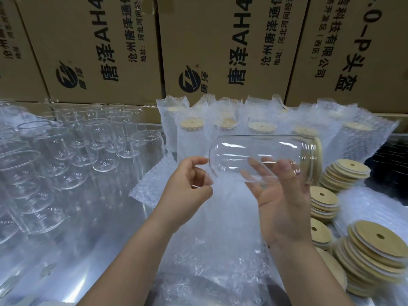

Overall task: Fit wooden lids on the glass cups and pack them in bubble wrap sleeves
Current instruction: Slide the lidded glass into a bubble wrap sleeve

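We see the glass cup [254, 151] lying on its side in the air near the centre, its base toward 9 o'clock and its mouth toward 3 o'clock. A wooden lid [318, 151] sits on the mouth. The right hand [282, 199] grips the cup, palm up, with the fingers spread behind the glass and the thumb on the near side. The left hand [187, 191] is at the cup's base with its fingers curled and the thumb tip touching the glass. We cannot tell whether it pinches any film.

Under both hands, toward 6 o'clock, lies a heap of bubble wrap sleeves [220, 239]. Bare cups [66, 151] stand crowded from 8 to 10 o'clock. Just behind the held cup, from 12 to 2 o'clock, stands a row of wrapped cups [192, 138] with lids on. Stacks of loose lids [375, 250] lean from 3 to 5 o'clock. Printed cardboard boxes [198, 40] wall off 12 o'clock.
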